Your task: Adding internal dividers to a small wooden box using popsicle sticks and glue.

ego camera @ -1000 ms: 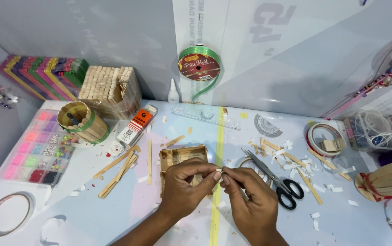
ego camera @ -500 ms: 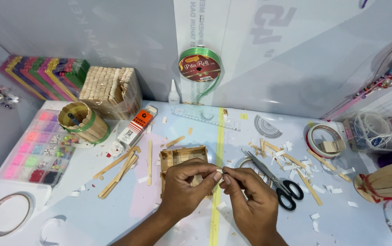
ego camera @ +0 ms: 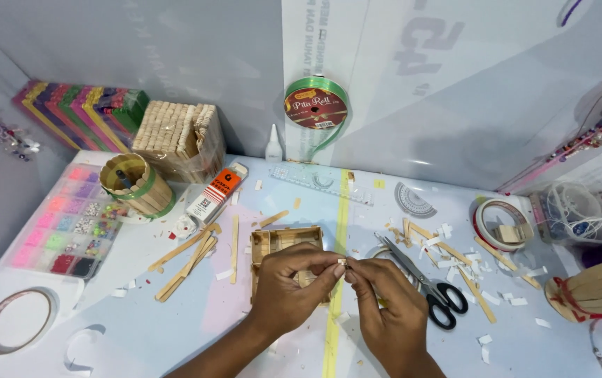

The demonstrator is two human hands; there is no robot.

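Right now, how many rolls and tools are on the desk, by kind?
Tape rolls lying flat: 2, a brown-rimmed tape ring and a white tape roll with a red edge
Green ribbon spool: 1
Black-handled scissors: 1
Clear plastic ruler: 1
Clear protractor: 1
Total: 6

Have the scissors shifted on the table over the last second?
No. The scissors lie in the same spot right of the yellow strip, handles toward the person, as before.
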